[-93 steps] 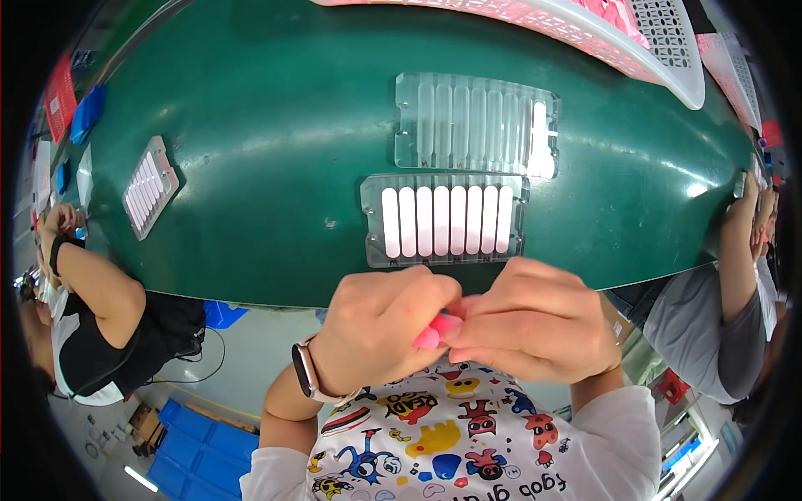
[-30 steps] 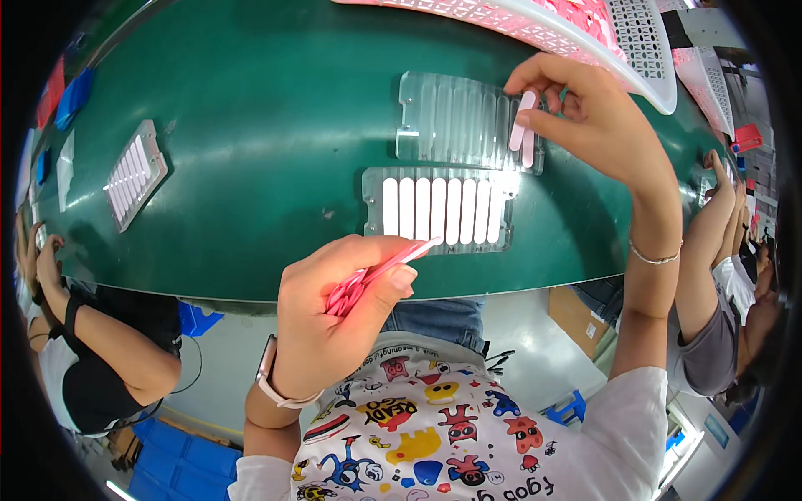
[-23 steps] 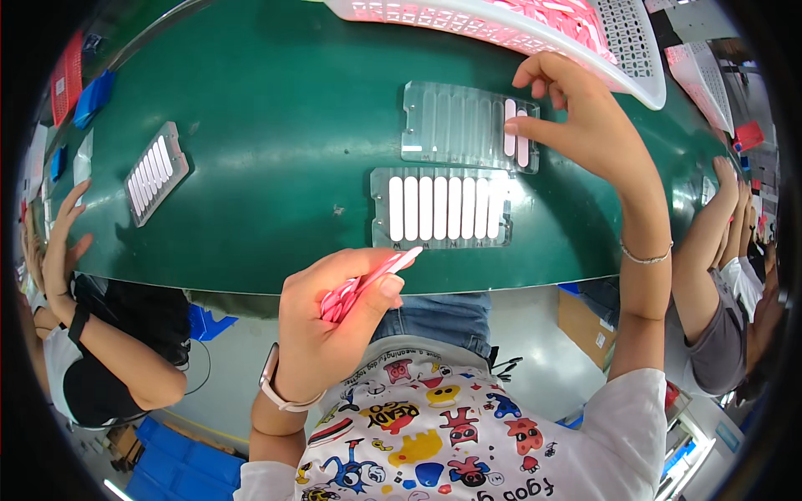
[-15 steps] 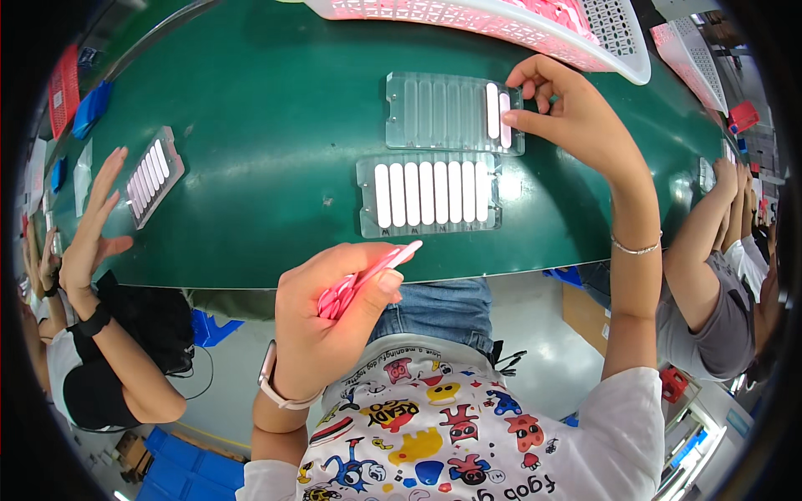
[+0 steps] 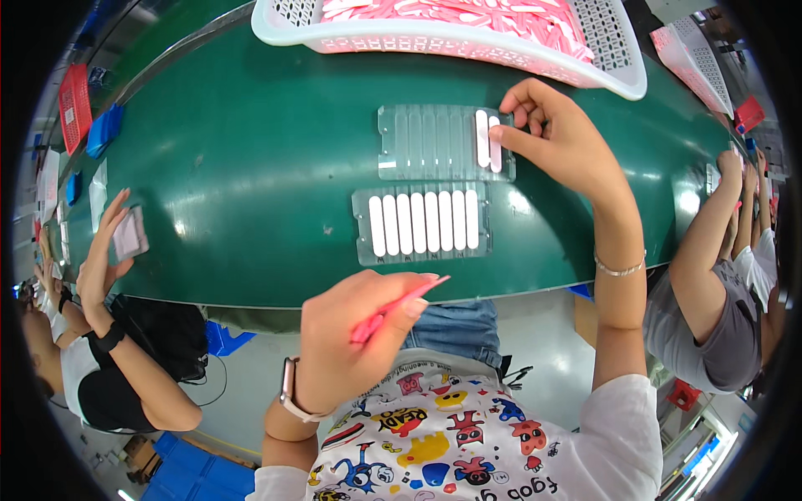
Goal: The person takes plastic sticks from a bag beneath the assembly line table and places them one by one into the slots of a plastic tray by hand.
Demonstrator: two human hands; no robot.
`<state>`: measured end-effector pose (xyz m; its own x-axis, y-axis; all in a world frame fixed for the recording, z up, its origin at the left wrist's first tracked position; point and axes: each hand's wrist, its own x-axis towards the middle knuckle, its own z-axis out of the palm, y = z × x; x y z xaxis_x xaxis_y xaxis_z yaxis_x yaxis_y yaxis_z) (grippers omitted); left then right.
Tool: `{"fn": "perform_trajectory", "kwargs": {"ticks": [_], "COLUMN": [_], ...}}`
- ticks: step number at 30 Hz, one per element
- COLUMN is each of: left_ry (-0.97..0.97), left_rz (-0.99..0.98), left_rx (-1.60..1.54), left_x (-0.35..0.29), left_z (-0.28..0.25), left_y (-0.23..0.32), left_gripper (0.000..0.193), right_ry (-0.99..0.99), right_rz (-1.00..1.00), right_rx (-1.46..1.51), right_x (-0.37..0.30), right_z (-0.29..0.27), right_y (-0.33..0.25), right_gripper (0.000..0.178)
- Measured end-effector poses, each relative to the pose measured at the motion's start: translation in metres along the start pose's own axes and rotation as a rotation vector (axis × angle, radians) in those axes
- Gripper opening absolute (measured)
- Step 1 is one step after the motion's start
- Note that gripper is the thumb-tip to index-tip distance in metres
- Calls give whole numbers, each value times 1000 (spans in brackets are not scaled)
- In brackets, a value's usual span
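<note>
Several pink-and-white strips with rounded ends, like small nail files point(image 5: 368, 328), are bunched in my left hand point(image 5: 355, 321). One of them pokes out between its thumb and forefinger. My right hand point(image 5: 551, 138) is at the right end of the far clear plastic tray point(image 5: 422, 138). Its thumb lies on a nail file point(image 5: 495, 150) in the end slot, and its other fingers curl at the tray's edge. A second nail file point(image 5: 482, 138) rests alongside; the tray's slots to the left hold none. Nearer me, another clear tray point(image 5: 362, 227) carries a row of several white nail files point(image 5: 423, 221).
A white perforated basket point(image 5: 451, 37) heaped with pink-and-white strips stands at the far side of the green table point(image 5: 251, 167). At the left, a co-worker's hand point(image 5: 98, 259) is beside a pale pink block point(image 5: 129, 234). Another person's arm point(image 5: 710, 200) reaches in at right.
The view has shifted, with more of the basket showing. My left hand has moved slightly right, its protruding nail file now edge-on. My right thumb stays on the nail file in the far tray.
</note>
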<state>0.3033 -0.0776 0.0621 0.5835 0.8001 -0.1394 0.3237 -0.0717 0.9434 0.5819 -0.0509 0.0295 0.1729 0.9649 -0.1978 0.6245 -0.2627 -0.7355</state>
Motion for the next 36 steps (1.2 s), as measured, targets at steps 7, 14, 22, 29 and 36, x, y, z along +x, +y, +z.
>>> {"fn": "perform_trajectory", "kwargs": {"ticks": [7,14,22,29,36], "left_ry": [109,91,120,51,-78], "left_rz": [360,609,660,469,231], "left_rx": [351,484,509,238,-158], "left_x": [13,23,39,45,53], "left_z": [7,-4,-4,-1,-2], "left_y": [-9,-34,-38,-28,-17], "left_gripper": [35,45,39,36,29], "right_ry": [63,48,101,-160,-73], "right_rz": [-50,-8,-55,-737,-709], "right_rx": [-33,-43,-146,222,408], "right_x": [-1,3,0,-33,-38], "right_z": [2,3,9,15,27], "right_y": [0,-4,-11,-38,-35], "right_gripper": [28,28,37,21,15]}}
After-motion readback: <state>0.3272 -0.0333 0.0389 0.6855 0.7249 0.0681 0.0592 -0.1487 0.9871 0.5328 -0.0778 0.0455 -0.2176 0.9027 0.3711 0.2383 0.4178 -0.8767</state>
